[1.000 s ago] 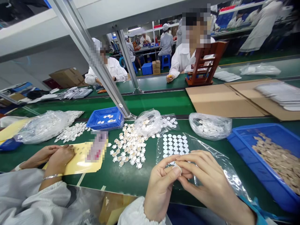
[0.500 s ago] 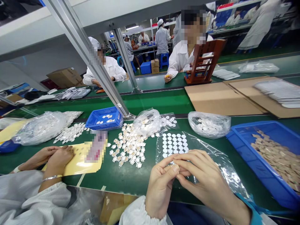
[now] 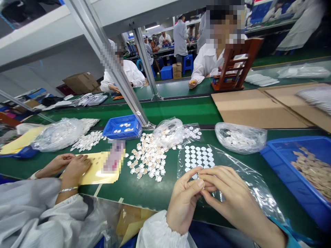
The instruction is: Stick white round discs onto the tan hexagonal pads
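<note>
Head view: left hand [image 3: 184, 203] and right hand [image 3: 227, 198] meet fingertip to fingertip just above the near edge of the green bench [image 3: 144, 187], both pinching one small round disc [image 3: 202, 185], mostly hidden, so prob. mid-way thru peeling or pressing a sticker onto it; the clear sheet of white round stickers [image 3: 198, 156] lies right behind the hands, and the loose pile of discs [image 3: 148, 160] sits to its left. Next move, I'd judge, needs a steady thumb-and-forefinger grip w/o dropping the piece. No legible writing or brand anywhere; the yellow sheet [image 3: 97, 168] under a co-worker's hands has a blurred patch only.
</note>
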Action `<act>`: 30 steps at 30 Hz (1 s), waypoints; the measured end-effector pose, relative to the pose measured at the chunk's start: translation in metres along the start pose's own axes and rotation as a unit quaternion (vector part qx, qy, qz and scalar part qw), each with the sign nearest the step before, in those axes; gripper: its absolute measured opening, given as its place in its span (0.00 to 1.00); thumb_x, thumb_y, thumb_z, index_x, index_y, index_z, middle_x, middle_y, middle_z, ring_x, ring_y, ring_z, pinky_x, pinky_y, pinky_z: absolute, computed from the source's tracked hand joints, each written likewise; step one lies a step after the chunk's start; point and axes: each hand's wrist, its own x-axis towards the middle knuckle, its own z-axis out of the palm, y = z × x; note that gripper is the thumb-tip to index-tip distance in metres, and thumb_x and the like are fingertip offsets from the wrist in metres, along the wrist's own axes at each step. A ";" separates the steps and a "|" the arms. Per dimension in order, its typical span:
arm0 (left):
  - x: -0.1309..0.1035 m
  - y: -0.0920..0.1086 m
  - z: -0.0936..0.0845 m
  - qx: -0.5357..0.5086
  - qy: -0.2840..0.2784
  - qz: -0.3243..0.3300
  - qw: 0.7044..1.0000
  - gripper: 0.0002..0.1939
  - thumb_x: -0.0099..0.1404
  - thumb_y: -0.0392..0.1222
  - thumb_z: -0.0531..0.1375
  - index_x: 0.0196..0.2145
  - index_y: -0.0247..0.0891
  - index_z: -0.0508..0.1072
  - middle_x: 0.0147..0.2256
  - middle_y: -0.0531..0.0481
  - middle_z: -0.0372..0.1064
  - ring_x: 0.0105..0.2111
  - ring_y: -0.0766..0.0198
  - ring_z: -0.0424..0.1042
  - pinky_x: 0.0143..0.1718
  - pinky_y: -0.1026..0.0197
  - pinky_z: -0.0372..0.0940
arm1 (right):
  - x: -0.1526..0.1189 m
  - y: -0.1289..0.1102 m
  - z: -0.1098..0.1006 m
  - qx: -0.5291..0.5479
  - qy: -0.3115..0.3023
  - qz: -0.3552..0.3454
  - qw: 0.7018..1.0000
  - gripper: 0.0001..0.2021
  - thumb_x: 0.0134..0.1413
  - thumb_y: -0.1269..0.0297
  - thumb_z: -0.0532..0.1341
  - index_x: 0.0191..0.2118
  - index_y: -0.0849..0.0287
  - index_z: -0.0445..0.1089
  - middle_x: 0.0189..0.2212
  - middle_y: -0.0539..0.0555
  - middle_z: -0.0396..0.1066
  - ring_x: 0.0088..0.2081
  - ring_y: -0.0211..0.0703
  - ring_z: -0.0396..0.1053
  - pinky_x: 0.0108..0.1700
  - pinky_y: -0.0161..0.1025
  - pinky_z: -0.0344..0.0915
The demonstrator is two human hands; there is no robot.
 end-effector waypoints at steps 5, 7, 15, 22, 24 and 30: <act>0.002 -0.001 -0.033 0.291 0.077 0.111 0.947 0.17 0.64 0.45 0.57 0.48 0.35 0.71 0.42 0.39 0.75 0.42 0.55 0.74 0.45 0.53 0.66 | 0.001 0.043 -0.007 -0.073 0.009 -0.005 0.997 0.10 0.57 0.60 0.59 0.44 0.56 0.68 0.40 0.53 0.73 0.43 0.45 0.69 0.46 0.44 0.64; 0.003 0.005 -0.059 0.452 0.189 0.206 0.847 0.11 0.64 0.44 0.56 0.40 0.37 0.75 0.41 0.42 0.73 0.44 0.54 0.70 0.46 0.50 0.65 | 0.006 0.073 -0.018 -0.143 0.040 0.053 0.987 0.14 0.58 0.52 0.56 0.43 0.57 0.69 0.40 0.55 0.73 0.43 0.48 0.70 0.46 0.45 0.64; 0.015 0.014 -0.123 0.588 0.296 0.286 0.696 0.04 0.57 0.40 0.62 0.32 0.41 0.75 0.34 0.44 0.67 0.42 0.46 0.60 0.45 0.41 0.55 | 0.018 0.126 -0.033 -0.240 0.048 0.227 0.943 0.27 0.56 0.42 0.52 0.50 0.59 0.66 0.45 0.62 0.70 0.47 0.57 0.67 0.42 0.48 0.64; 0.011 0.013 -0.114 0.602 0.274 0.307 0.685 0.10 0.63 0.44 0.56 0.31 0.45 0.77 0.32 0.43 0.70 0.39 0.47 0.63 0.40 0.45 0.55 | 0.009 0.089 -0.010 -0.094 0.041 0.211 0.972 0.20 0.57 0.45 0.53 0.48 0.53 0.66 0.48 0.56 0.69 0.49 0.53 0.68 0.49 0.48 0.64; 0.010 0.017 -0.113 0.587 0.277 0.307 0.696 0.10 0.63 0.44 0.56 0.30 0.46 0.77 0.31 0.44 0.71 0.38 0.48 0.63 0.40 0.45 0.55 | 0.007 0.081 -0.007 -0.069 0.031 0.214 0.974 0.19 0.57 0.47 0.53 0.48 0.52 0.66 0.49 0.55 0.69 0.49 0.53 0.67 0.48 0.48 0.65; 0.010 0.028 -0.086 0.498 0.245 0.270 0.787 0.12 0.63 0.47 0.57 0.28 0.42 0.77 0.30 0.47 0.74 0.35 0.54 0.70 0.40 0.50 0.62 | 0.006 0.040 0.012 0.059 -0.010 0.173 0.983 0.13 0.59 0.53 0.55 0.46 0.51 0.68 0.47 0.54 0.69 0.49 0.48 0.67 0.46 0.46 0.69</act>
